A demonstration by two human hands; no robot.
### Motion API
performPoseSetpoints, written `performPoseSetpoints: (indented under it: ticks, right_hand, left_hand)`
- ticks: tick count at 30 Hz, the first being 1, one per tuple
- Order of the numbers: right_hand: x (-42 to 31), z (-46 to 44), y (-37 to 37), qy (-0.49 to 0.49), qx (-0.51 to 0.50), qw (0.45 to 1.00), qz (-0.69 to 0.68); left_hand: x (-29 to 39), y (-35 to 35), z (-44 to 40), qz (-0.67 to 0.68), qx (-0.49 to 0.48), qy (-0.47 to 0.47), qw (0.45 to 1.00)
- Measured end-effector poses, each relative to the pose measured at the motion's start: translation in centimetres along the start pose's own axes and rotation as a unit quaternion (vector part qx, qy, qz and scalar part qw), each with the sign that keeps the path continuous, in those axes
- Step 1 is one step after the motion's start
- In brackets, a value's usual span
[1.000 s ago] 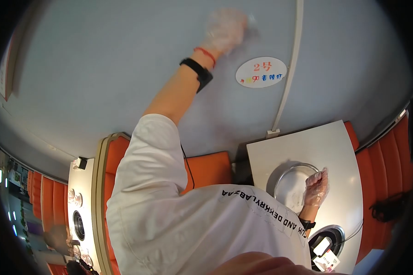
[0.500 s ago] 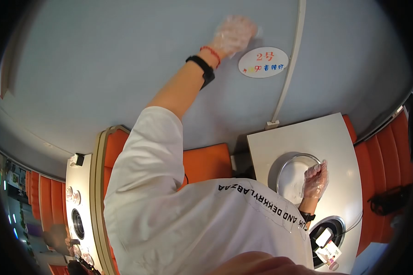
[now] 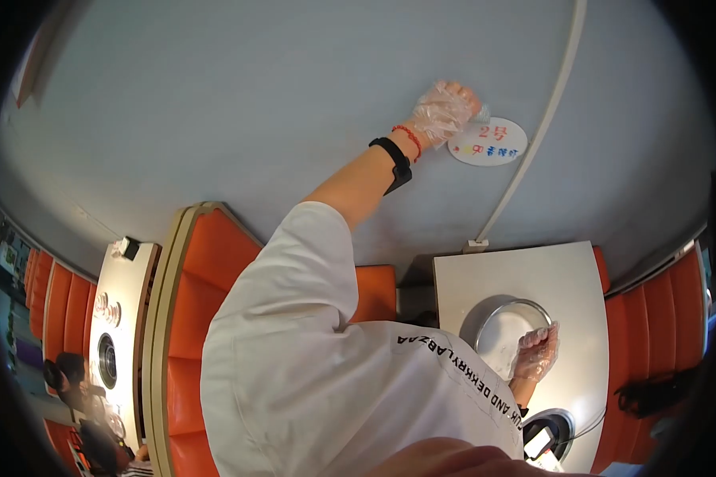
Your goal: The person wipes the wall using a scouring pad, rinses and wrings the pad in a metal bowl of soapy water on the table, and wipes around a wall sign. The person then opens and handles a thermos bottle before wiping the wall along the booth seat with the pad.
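Note:
My left hand point(image 3: 448, 111), in a clear plastic glove, is raised against the grey-blue wall with its fingers curled closed. At its fingertips a small, pale, striped item point(image 3: 484, 113) shows, too blurred to name. It overlaps the upper edge of a white oval sign point(image 3: 489, 151) with red and blue writing. My right hand point(image 3: 537, 352), gloved the same way, is closed at the rim of a round metal basin point(image 3: 485, 318). The basin appears over the white table; whether it rests there I cannot tell. Its inside looks pale, with no contents I can make out.
The white table point(image 3: 573, 274) has a dark round cooker point(image 3: 563, 425) with a white object on it. Orange seats point(image 3: 207, 294) stand on both sides. A white cable trunking point(image 3: 545, 127) runs down the wall. At the far left are another table point(image 3: 127, 282) and a person point(image 3: 79, 381).
My left hand has moved down and right in the view, closer to the oval sign. The view has shifted. My right hand stays at the basin's rim.

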State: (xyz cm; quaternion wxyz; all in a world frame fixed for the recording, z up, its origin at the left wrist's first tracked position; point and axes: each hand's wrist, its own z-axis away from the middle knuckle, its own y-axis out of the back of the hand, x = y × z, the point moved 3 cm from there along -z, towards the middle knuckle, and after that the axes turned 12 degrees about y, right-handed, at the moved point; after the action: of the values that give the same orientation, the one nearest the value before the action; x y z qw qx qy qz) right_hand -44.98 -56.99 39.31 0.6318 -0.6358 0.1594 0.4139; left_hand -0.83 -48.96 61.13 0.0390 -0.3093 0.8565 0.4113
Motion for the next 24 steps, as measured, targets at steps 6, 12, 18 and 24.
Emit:
performPoseSetpoints:
  ticks: [6, 12, 18, 24]
  right_hand:
    - [0.1, 1.4, -3.0, -0.027, -0.048, 0.998, -0.025]
    - [2.2, 0.9, -4.6, -0.081, -0.124, 0.989, -0.016]
    - [2.9, 2.4, -6.6, -0.109, -0.134, 0.985, -0.009]
    - [5.9, -0.1, -7.1, -0.12, -0.136, 0.983, 0.014]
  left_hand:
    - [-10.4, 11.1, 1.2, -0.091, 0.058, 0.215, 0.971]
    - [-22.2, 20.6, 8.3, -0.137, 0.372, 0.379, 0.836]
    - [-19.8, 20.5, 10.5, -0.18, 0.173, 0.459, 0.853]
    - [-22.2, 20.5, 12.1, -0.149, 0.073, 0.327, 0.93]
